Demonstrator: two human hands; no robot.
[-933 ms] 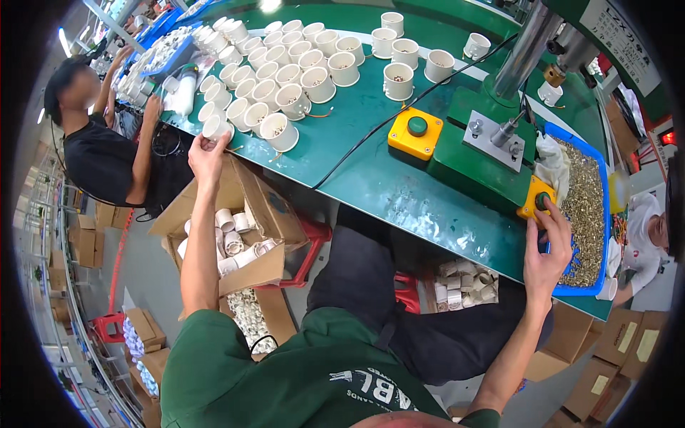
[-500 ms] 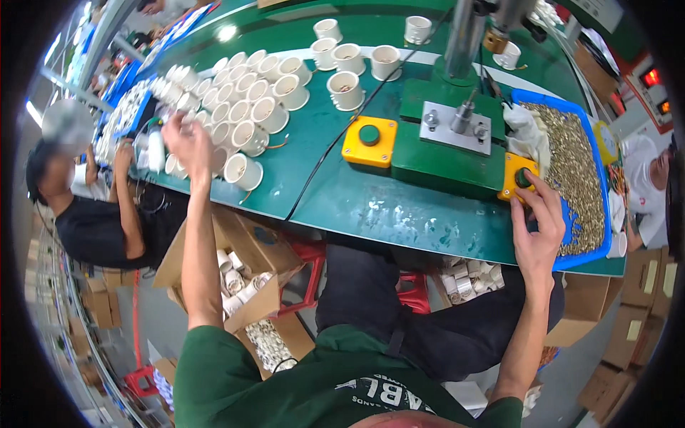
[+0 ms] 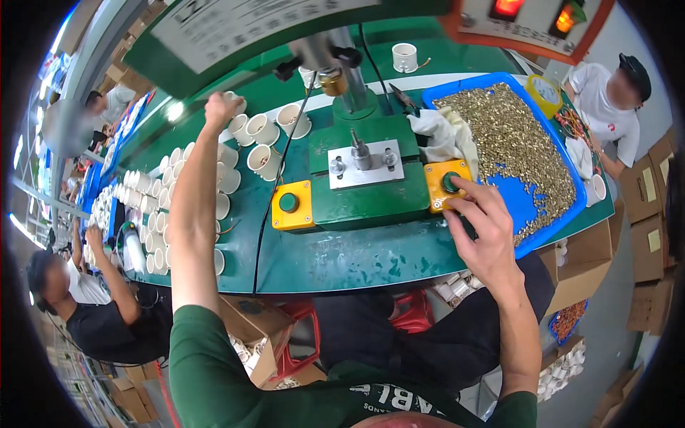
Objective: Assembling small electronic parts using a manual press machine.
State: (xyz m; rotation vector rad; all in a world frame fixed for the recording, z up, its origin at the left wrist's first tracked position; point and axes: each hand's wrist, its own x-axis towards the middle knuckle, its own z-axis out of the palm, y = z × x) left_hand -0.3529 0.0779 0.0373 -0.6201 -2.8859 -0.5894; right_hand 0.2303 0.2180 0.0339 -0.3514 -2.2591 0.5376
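Observation:
My left hand [image 3: 221, 112] reaches far across the bench, its fingers closed on a white flanged cup [image 3: 238, 104] that it partly covers. Beside that cup stand other white cups [image 3: 262, 130] with small brass-coloured parts inside. At the right, the fingers of my right hand [image 3: 486, 227] are apart and bent, resting at the green button [image 3: 451, 182] on a yellow button box [image 3: 437, 192]. Between this box and a second yellow button box [image 3: 291, 205] is the green press base [image 3: 371, 196], carrying a metal plate [image 3: 365, 165] with an upright pin.
A blue tray [image 3: 516, 202] of small brass pieces and a white cloth [image 3: 448, 134] lie right of the press. A black cable [image 3: 265, 221] crosses the bench. Rows of white cups [image 3: 153, 232] fill the left. Co-workers sit at both sides; the press head [image 3: 285, 36] hangs above.
The view has shifted toward the right. My left hand has gone from the crowded cups to the farther ones and taken hold of one. My right hand stays at the button.

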